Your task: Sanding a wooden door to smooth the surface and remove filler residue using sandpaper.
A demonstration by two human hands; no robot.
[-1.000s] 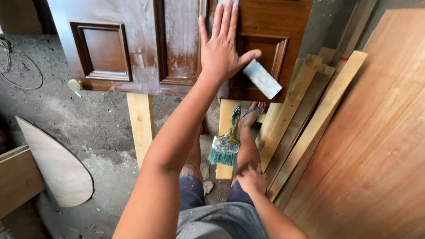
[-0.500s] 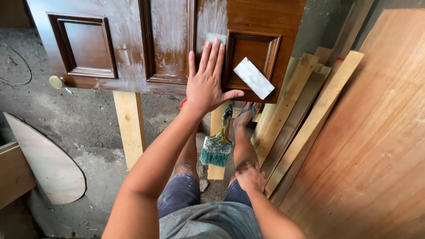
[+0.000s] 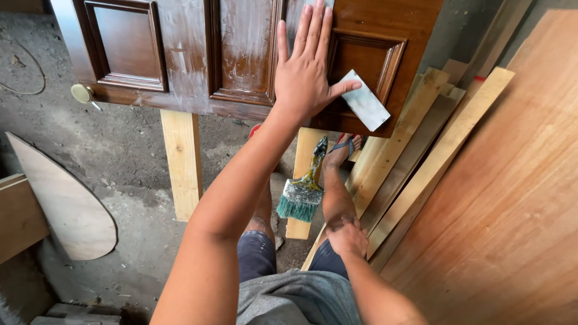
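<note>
Lying across two timber supports, one brown panelled door (image 3: 241, 54) bears the flat, open left hand (image 3: 304, 72), one grey sanding block (image 3: 366, 101); right hand (image 3: 347, 236) on knee, one paintbrush (image 3: 304, 192) below.

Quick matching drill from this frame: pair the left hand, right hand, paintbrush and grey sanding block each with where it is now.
Things:
1. left hand
2. right hand
3. paintbrush
4. grey sanding block

Places:
A. resting on the person's right knee
B. lying on the door's raised panel, beside the thumb
C. pressed flat on the brown door
D. hanging below the door edge, bristles down

Pairs: 1-C, 2-A, 3-D, 4-B
</note>
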